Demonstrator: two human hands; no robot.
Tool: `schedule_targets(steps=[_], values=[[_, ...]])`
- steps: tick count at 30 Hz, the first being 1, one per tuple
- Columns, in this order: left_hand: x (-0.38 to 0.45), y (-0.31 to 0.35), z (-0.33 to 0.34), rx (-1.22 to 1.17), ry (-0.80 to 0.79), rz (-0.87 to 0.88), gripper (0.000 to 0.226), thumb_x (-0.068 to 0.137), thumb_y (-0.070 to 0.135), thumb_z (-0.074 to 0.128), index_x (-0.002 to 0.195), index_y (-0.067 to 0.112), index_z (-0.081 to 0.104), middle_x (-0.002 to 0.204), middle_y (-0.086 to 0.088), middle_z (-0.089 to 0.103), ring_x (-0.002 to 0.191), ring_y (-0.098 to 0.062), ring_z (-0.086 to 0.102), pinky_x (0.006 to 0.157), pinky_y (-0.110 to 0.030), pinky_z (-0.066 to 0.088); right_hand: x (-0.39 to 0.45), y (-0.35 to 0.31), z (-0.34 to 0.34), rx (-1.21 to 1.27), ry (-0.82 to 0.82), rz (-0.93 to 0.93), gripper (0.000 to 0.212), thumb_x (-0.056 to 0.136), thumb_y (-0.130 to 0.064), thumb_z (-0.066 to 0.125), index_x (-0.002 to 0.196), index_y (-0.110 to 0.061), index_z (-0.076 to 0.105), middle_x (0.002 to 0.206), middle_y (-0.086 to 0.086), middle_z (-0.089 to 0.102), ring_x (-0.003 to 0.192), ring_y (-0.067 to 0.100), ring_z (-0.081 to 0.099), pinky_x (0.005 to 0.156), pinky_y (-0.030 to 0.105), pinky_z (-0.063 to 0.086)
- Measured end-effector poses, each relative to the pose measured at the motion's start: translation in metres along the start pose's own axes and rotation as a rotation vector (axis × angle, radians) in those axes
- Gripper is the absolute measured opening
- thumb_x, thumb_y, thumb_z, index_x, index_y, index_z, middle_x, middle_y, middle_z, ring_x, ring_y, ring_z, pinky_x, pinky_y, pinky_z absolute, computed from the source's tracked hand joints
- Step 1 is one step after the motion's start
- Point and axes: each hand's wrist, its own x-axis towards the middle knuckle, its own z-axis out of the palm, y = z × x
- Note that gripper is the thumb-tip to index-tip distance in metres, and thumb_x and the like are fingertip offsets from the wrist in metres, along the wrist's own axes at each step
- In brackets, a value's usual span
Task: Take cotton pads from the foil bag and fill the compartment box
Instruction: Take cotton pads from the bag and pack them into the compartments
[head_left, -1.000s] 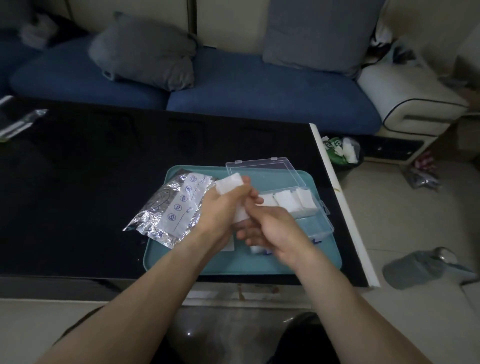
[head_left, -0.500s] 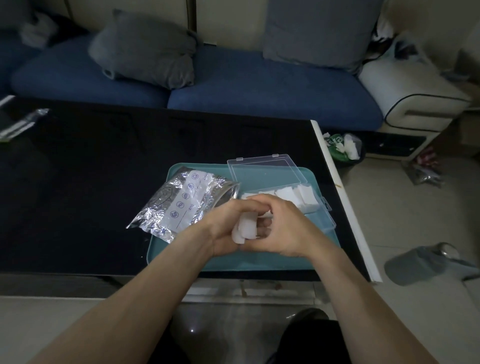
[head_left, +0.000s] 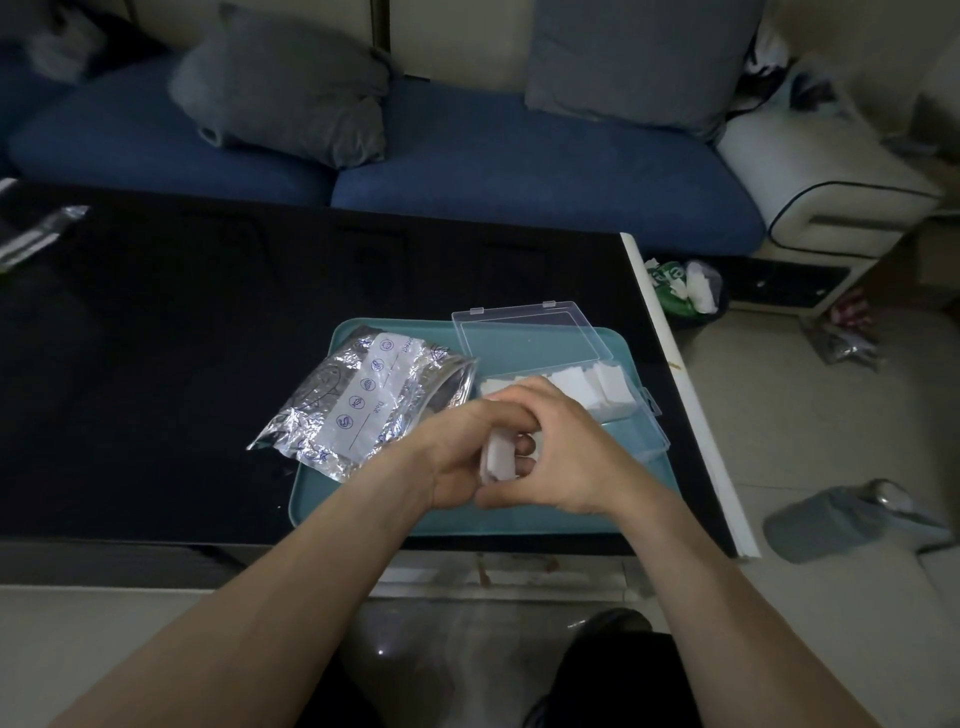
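A small stack of white cotton pads (head_left: 500, 458) sits between my two hands above the teal tray (head_left: 519, 519). My left hand (head_left: 460, 457) grips the stack from the left, fingers curled round it. My right hand (head_left: 563, 452) closes on the same stack from the right. The crinkled foil bag (head_left: 363, 400) lies on the tray's left side, its mouth facing right. Behind my hands stands the clear compartment box (head_left: 647, 421), lid open, with white pads (head_left: 592, 382) in its far compartments. The box's near part is hidden by my hands.
The tray rests near the front right corner of a black table (head_left: 182, 364), whose white right edge (head_left: 691, 405) borders the floor. A blue sofa (head_left: 519, 171) with grey cushions runs behind. A small bin (head_left: 685, 291) and a grey object (head_left: 831, 519) lie on the floor.
A second ago my left hand held pads up high; both hands have since come together lower, over the tray, closing on the stack. The last half second shows almost no movement.
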Motion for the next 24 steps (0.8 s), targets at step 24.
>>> schedule_targets(steps=[24], values=[[-0.003, -0.001, -0.005, 0.274, -0.163, -0.108, 0.021, 0.055, -0.008, 0.048, 0.061, 0.012, 0.054, 0.066, -0.006, 0.057, 0.055, -0.014, 0.045, 0.045, -0.019, 0.029, -0.006, 0.021, -0.031, 0.316, -0.202, 0.046, 0.053, 0.075, -0.011, 0.076, 0.125, -0.019, 0.062, 0.126, -0.006, 0.064, 0.126, 0.010, 0.057, 0.102, 0.045, 0.052]])
